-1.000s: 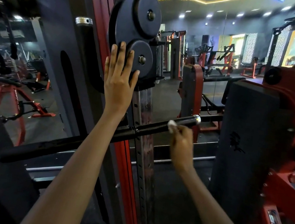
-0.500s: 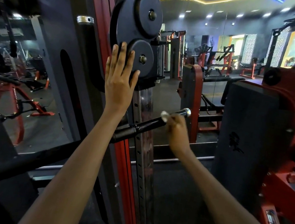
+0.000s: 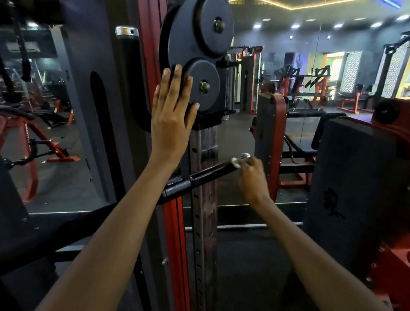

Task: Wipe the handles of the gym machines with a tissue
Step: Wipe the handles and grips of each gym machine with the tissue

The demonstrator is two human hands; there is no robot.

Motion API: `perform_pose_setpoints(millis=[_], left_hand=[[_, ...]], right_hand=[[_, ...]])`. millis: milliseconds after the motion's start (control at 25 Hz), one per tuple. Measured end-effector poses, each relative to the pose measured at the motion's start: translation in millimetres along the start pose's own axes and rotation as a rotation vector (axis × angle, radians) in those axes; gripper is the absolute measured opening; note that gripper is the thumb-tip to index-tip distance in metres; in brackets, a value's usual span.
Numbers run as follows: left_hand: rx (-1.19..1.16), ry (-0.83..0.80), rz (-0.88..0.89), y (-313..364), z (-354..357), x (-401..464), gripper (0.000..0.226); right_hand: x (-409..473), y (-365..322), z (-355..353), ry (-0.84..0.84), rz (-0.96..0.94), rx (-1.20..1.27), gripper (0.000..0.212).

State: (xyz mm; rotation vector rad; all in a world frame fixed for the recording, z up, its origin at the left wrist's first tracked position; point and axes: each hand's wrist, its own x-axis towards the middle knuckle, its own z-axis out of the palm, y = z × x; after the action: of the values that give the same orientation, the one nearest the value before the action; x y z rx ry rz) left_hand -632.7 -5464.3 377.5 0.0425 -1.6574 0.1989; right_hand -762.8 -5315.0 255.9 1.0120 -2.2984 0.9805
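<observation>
- The right hand (image 3: 251,179) sits at the far, chrome-capped end of the black handle (image 3: 207,173), fingers curled round it; a sliver of white tissue (image 3: 235,161) shows at the fingertips, so the grip is pinching the tissue against the bar.
- The left hand (image 3: 172,107) lies flat, fingers straight, on the lower pulley disc (image 3: 202,87), steadying the body.
- To do this well: keep the tissue wrapped round the bar, twist while sliding, and cover the cap and underside.
- The handle looks pivoted; press lightly so it doesn't swing.
</observation>
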Motion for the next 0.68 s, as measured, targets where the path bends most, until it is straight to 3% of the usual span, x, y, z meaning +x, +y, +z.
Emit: perform_pose_setpoints(millis=[120, 280, 440, 680], left_hand=[[0.004, 0.012, 0.003, -2.8, 1.7, 0.6, 0.044], [-0.006, 0.014, -0.009, -1.3, 3.5, 0.2, 0.043], [-0.002, 0.009, -0.009, -4.5, 5.6, 1.1, 0.044], [-0.033, -0.118, -0.091, 9.3, -9.4, -2.9, 0.046]], right_hand=[[-6.5, -18.6, 10.0, -0.088, -0.449, -0.025, 0.039], [16.3, -10.5, 5.2, 0.016, -0.163, -0.011, 0.032], [9.8, -29.2, 8.5, -0.045, -0.114, 0.055, 0.028], [-5.7, -35.9, -12.6, 0.134, 0.076, 0.12, 0.033]])
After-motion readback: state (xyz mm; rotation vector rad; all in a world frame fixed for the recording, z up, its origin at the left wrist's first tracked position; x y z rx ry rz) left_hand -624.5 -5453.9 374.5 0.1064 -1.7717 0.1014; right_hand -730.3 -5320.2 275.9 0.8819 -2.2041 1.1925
